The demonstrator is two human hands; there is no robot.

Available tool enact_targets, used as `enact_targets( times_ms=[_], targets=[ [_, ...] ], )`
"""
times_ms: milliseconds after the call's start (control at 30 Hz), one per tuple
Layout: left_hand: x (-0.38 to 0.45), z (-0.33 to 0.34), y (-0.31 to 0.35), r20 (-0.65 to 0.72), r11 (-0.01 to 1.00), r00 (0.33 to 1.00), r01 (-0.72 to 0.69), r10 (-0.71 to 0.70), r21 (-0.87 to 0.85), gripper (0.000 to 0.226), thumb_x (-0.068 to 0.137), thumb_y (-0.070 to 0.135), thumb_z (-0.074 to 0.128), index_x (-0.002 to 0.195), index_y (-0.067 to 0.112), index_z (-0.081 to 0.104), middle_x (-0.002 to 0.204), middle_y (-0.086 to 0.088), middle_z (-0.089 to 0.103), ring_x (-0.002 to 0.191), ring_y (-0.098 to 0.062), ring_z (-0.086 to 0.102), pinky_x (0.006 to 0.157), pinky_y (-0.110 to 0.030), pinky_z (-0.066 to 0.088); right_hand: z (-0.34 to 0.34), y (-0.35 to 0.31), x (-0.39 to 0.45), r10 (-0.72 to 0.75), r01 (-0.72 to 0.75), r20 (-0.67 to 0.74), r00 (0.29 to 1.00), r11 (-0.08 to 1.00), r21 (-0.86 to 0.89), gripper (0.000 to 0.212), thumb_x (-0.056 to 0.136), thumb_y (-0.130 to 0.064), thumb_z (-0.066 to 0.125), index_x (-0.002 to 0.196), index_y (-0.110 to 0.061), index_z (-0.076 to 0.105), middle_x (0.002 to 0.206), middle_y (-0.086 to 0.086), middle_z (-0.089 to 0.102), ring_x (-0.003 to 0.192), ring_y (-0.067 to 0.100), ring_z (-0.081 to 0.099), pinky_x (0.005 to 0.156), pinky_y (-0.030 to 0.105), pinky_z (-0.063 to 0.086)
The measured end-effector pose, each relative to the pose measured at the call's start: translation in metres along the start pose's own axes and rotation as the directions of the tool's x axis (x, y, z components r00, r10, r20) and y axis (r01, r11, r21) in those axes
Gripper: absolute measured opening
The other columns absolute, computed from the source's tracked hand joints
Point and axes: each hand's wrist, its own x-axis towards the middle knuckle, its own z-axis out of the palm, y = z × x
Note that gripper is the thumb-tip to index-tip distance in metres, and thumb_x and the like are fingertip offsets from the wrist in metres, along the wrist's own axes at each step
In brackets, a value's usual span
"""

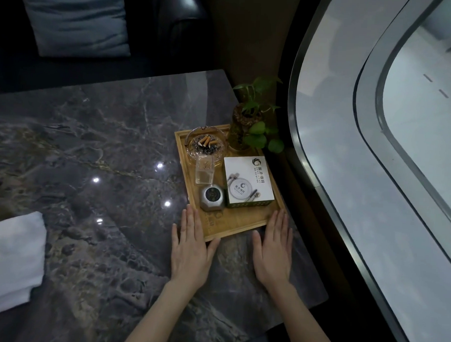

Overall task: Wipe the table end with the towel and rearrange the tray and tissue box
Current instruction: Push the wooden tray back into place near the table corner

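A wooden tray (236, 221) lies at the right end of the dark marble table (91, 152). In it stand a white and green tissue box (247, 181), a glass ashtray (206, 144) with cigarette butts, a clear toothpick holder (205, 173), a small silver call button (212, 195) and a potted plant (249, 125). My left hand (190, 249) rests flat on the table, fingers touching the tray's near left corner. My right hand (274, 250) lies flat at the near right corner. Both hands hold nothing. A folded white towel (8, 262) sits at the left edge of view.
The table's right edge (306, 252) runs close beside a curved metal-framed window (334, 201). A dark sofa with a grey-blue cushion (76, 19) stands beyond the far table edge. Bare marble stretches between the towel and the tray.
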Motion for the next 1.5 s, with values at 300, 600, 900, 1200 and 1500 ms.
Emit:
enact_targets(
  times_ms=[300,600,900,1200,1500],
  targets=[
    [0.028,-0.005,0.002,0.003,1.0,1.0,-0.002,0.002,-0.012,0.074,0.092,0.056,0.006,0.138,-0.001,0.017,0.144,-0.016,0.025,0.132,-0.027,0.028,0.1,-0.051,0.027,-0.005,-0.003,0.03,-0.029,0.03,0.03,0.999,0.999,-0.027,0.071,0.084,-0.055,-0.002,0.14,-0.014,-0.017,0.148,-0.001,-0.02,0.139,0.01,-0.019,0.117,0.033,-0.01],
    [0.049,-0.007,0.013,0.064,0.998,0.998,-0.015,0.019,-0.061,0.088,0.072,0.068,-0.022,0.138,0.009,-0.016,0.149,-0.007,-0.017,0.138,-0.023,-0.017,0.109,-0.04,-0.009,-0.008,-0.002,0.057,-0.027,0.028,0.041,0.999,0.999,-0.018,0.07,0.084,-0.056,-0.003,0.139,-0.017,-0.022,0.15,0.0,-0.024,0.139,0.009,-0.022,0.115,0.031,-0.014],
    [0.057,-0.011,0.014,0.084,0.992,0.996,0.021,-0.011,-0.125,0.083,0.075,0.068,-0.012,0.136,0.013,-0.025,0.146,-0.003,-0.029,0.136,-0.017,-0.025,0.11,-0.037,-0.013,-0.011,-0.004,0.068,-0.041,0.042,0.044,0.998,0.999,-0.019,0.069,0.085,-0.056,-0.001,0.138,-0.017,-0.023,0.149,0.0,-0.025,0.138,0.008,-0.023,0.115,0.031,-0.012],
    [0.073,-0.015,0.011,0.107,0.986,0.994,0.034,-0.017,-0.163,0.079,0.091,0.055,0.022,0.143,0.011,-0.019,0.143,0.0,-0.034,0.135,-0.013,-0.027,0.113,-0.037,-0.01,-0.013,-0.012,0.081,-0.051,0.052,0.059,0.997,0.999,-0.009,0.071,0.091,-0.049,0.012,0.146,-0.011,-0.014,0.153,0.003,-0.022,0.136,0.008,-0.024,0.115,0.03,-0.012],
    [0.072,-0.017,0.011,0.132,0.982,0.991,0.038,-0.014,-0.185,0.079,0.091,0.055,0.023,0.144,0.011,-0.017,0.145,-0.001,-0.032,0.141,-0.017,-0.02,0.114,-0.038,-0.009,-0.017,-0.014,0.08,-0.056,0.057,0.076,0.996,0.998,-0.009,0.068,0.095,-0.046,0.016,0.147,-0.009,-0.01,0.158,0.008,-0.013,0.139,0.009,-0.02,0.115,0.031,-0.01]
  ],
)
